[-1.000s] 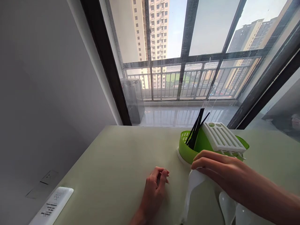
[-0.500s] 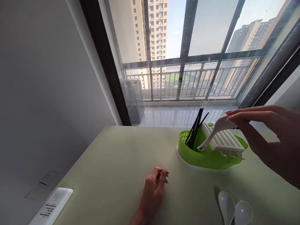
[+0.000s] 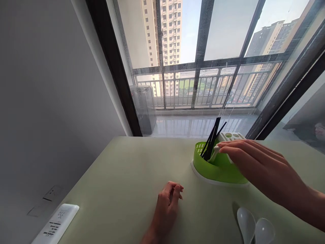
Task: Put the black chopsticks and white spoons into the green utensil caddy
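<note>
My right hand [image 3: 264, 167] reaches over the green utensil holder [image 3: 210, 169], fingertips pinching a white spoon [image 3: 214, 153]. The spoon slants handle-down inside the left part of the holder, beside several black chopsticks [image 3: 211, 142] that lean there. Most of the spoon's bowl is hidden by my fingers. The holder's white slotted top [image 3: 228, 135] is partly covered by the same hand. Lying on the table left of the holder, my left hand [image 3: 165, 205] is loosely curled closed, and no object shows in it.
Two white spoons, a left one [image 3: 246, 220] and a right one [image 3: 264, 231], lie at the table's front right. A white device with a display [image 3: 57, 222] sits near the left edge of the pale green table [image 3: 122, 183]. Behind it stands a glass window [image 3: 177, 88].
My right hand has moved left and down, lowering the spoon into the holder next to the chopsticks. My left hand has stayed in place.
</note>
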{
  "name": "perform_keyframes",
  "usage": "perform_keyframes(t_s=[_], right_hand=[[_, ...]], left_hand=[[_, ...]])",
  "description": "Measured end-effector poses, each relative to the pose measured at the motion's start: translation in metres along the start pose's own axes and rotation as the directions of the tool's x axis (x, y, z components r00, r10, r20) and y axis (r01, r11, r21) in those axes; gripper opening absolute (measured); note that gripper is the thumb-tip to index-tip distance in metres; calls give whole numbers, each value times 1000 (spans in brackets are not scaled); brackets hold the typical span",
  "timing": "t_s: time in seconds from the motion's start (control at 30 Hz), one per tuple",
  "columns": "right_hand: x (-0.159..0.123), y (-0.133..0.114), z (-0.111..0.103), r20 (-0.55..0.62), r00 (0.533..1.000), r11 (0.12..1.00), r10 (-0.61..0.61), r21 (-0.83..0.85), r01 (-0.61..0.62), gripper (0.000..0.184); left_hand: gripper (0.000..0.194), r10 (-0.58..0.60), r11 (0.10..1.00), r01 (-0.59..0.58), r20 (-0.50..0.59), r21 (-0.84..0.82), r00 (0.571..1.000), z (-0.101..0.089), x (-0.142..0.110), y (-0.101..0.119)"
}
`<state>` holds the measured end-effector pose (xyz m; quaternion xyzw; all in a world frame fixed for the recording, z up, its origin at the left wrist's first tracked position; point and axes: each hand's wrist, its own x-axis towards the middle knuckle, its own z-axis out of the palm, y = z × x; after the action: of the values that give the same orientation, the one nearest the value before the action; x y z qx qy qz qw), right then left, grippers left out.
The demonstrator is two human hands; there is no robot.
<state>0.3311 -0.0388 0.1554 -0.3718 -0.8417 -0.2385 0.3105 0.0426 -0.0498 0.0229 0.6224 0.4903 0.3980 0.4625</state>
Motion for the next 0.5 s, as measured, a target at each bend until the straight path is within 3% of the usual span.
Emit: perform_keyframes(t_s=[0.3,0.5], right_hand=[[-18,-3,20,51,998,999,-27,35,26,27],[-19,-10,20,92,994,998,-58,-14,60,35]], left_hand=[[47,-2,1000,2,8,11,1000,1,-2,1],[47,3,1000,-4,13,16,1000,0,0,3]])
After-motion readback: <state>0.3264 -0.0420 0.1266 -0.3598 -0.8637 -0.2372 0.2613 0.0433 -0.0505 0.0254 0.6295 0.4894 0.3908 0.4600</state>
